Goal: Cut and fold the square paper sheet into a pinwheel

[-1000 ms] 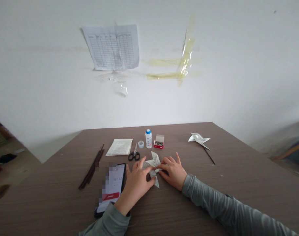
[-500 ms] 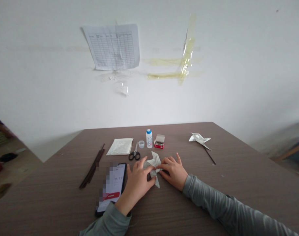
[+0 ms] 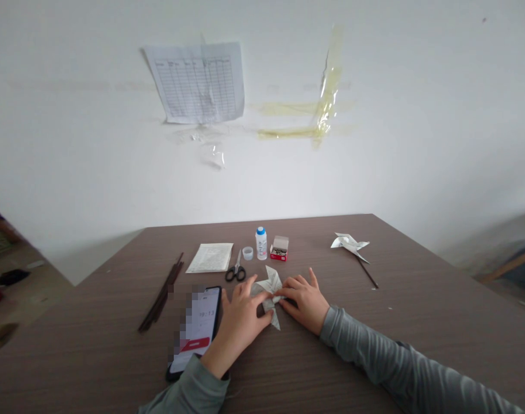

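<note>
A paper pinwheel point(image 3: 271, 283) of printed paper lies on the table between my two hands, its pointed blades sticking out towards the far side and towards me. My left hand point(image 3: 244, 310) grips its left part, thumb and fingers closed on the paper. From the right, the fingertips of my right hand point(image 3: 304, 300) pinch the paper near its centre, with one finger raised. The fingers partly cover the pinwheel's middle, so what lies under them is hidden.
Behind my hands stand scissors point(image 3: 236, 272), a small clear cup point(image 3: 247, 253), a blue-capped bottle point(image 3: 261, 244) and a red box of pins point(image 3: 279, 249). Leftwards are stacked paper point(image 3: 210, 257), dark sticks point(image 3: 163, 296) and a phone point(image 3: 195, 333). A pinwheel on a stick point(image 3: 352, 246) lies right.
Hardly anything differs. Both hands keep their hold on the paper pinwheel in the same place, and the whole view has shifted very slightly.
</note>
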`<state>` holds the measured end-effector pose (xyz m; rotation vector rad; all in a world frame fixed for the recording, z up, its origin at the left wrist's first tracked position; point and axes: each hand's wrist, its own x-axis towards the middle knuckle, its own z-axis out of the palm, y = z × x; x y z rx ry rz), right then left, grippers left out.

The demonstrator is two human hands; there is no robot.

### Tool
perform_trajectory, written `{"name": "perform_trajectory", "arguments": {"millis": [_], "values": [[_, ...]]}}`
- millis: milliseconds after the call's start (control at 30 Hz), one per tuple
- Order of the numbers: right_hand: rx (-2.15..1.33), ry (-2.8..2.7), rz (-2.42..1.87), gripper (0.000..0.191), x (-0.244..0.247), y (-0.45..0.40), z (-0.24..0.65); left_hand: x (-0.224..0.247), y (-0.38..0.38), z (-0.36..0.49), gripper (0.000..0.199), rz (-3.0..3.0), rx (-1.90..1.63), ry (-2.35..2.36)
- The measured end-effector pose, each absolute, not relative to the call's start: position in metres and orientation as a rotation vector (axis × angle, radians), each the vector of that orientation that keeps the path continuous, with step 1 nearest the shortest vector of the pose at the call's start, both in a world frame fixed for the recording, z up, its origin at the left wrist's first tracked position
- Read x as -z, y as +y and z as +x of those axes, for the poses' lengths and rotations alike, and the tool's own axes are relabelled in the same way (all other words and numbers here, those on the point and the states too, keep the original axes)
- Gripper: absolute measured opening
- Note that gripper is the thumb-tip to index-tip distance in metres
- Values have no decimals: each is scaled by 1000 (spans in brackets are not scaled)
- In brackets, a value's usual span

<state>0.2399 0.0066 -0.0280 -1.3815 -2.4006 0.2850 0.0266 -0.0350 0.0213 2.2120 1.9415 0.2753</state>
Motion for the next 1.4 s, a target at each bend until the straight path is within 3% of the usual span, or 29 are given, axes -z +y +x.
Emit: {"name": "perform_trajectory", "arguments": {"millis": [1400], "values": [[-285,-2433,-1387,37,25,8,240,-19,-33,27,51,2211,-185,1954]]}}
